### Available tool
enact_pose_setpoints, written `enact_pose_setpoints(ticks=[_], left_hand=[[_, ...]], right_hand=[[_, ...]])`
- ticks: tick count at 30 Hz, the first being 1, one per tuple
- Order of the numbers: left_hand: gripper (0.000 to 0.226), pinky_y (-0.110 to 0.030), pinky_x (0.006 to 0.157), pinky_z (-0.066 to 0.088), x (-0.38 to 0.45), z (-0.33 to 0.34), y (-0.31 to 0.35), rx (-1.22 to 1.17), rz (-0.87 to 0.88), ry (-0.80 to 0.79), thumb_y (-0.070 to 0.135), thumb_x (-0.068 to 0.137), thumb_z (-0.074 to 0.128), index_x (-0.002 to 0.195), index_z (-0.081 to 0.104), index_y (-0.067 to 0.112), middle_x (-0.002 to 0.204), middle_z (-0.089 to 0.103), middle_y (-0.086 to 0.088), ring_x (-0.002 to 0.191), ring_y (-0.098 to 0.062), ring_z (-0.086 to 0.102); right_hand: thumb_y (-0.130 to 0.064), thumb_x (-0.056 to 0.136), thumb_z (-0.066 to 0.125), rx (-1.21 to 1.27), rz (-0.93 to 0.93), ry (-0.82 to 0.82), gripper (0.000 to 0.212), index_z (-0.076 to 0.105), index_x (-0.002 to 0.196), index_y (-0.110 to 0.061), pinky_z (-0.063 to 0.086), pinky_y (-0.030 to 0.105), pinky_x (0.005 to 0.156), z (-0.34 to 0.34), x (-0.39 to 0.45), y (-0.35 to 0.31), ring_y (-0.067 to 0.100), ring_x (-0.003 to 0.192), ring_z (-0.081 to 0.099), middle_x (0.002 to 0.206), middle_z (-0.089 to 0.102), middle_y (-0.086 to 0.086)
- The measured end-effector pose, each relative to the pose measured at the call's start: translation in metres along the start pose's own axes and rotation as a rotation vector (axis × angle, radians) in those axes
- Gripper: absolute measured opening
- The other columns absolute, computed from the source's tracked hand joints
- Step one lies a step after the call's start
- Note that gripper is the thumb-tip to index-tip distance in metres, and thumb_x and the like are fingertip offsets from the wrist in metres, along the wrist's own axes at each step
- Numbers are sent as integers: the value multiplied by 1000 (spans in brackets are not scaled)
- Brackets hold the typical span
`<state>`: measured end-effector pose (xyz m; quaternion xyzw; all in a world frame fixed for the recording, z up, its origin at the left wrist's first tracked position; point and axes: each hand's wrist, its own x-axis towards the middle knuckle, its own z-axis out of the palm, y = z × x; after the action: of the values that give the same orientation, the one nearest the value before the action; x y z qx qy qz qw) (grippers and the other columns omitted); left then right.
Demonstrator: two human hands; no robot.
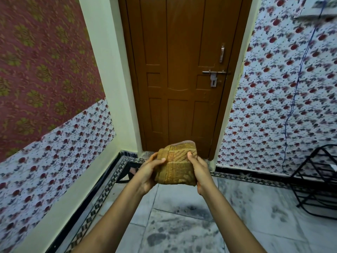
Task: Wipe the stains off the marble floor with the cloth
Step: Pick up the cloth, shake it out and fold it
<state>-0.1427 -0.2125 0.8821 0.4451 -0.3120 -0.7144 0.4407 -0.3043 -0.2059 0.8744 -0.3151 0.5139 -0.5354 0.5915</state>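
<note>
A folded brown-yellow patterned cloth (176,164) is held up in the air in front of me, well above the floor. My left hand (148,172) grips its left edge, thumb on top. My right hand (199,169) grips its right edge. Below lies the white marble floor (255,212). Dark grey smudged stains (175,232) spread over the tiles beneath my forearms, with more stains (277,212) to the right.
A shut brown wooden door (182,70) with a metal latch stands straight ahead. Patterned walls close in on the left and right. A black wire rack (317,181) stands on the floor at the right. A dark mat (130,170) lies by the door's left.
</note>
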Motion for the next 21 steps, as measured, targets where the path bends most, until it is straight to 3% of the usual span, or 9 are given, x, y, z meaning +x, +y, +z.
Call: enact_pose_setpoints(ticks=[2, 6, 8, 11, 17, 21], left_hand=[[38, -38, 73, 56, -1, 4, -1, 14, -61, 71, 23, 85, 64, 120, 58, 11, 112, 66, -16, 100, -30, 64], [22, -32, 63, 56, 2, 9, -10, 68, -29, 205, 19, 85, 66, 105, 62, 10, 88, 67, -10, 77, -24, 65], [17, -30, 64, 53, 4, 7, -18, 133, 51, 245, 18, 86, 65, 102, 58, 15, 90, 64, -6, 77, -19, 62], [27, -30, 66, 53, 8, 2, -32, 228, 154, 235, 19, 86, 65, 112, 57, 14, 103, 65, -8, 85, -17, 64], [18, -43, 85, 54, 20, -1, -60, 286, 182, 206, 22, 85, 67, 101, 63, 29, 104, 68, -4, 96, -23, 66], [30, -47, 85, 54, 26, 20, -80, 347, 136, 196, 27, 85, 66, 114, 64, 19, 106, 69, -6, 96, -25, 66]], right_hand=[[-32, 91, 55, 4, 9, 2, 21, 60, 106, -18, 55, 36, 78, -2, -2, 4, 21, 95, 62, 106, 65, 6], [-32, 90, 57, 28, 65, 66, 22, 63, 106, -17, 55, 36, 74, 2, -5, 17, 24, 94, 63, 103, 66, 7], [-32, 91, 57, 36, 99, 117, 26, 62, 108, -14, 55, 36, 71, 1, -6, 24, 26, 93, 63, 102, 65, 9], [-32, 93, 54, 27, 102, 177, 16, 62, 91, -18, 52, 31, 65, -1, -10, 34, 21, 83, 63, 90, 65, 4], [-33, 94, 52, -41, 61, 316, 20, 64, 82, -22, 52, 38, 80, -10, -14, 53, 22, 88, 62, 90, 66, 4], [-36, 92, 53, -31, 70, 371, 21, 66, 82, -23, 53, 43, 85, -38, -16, 59, 24, 92, 64, 92, 67, 4]])
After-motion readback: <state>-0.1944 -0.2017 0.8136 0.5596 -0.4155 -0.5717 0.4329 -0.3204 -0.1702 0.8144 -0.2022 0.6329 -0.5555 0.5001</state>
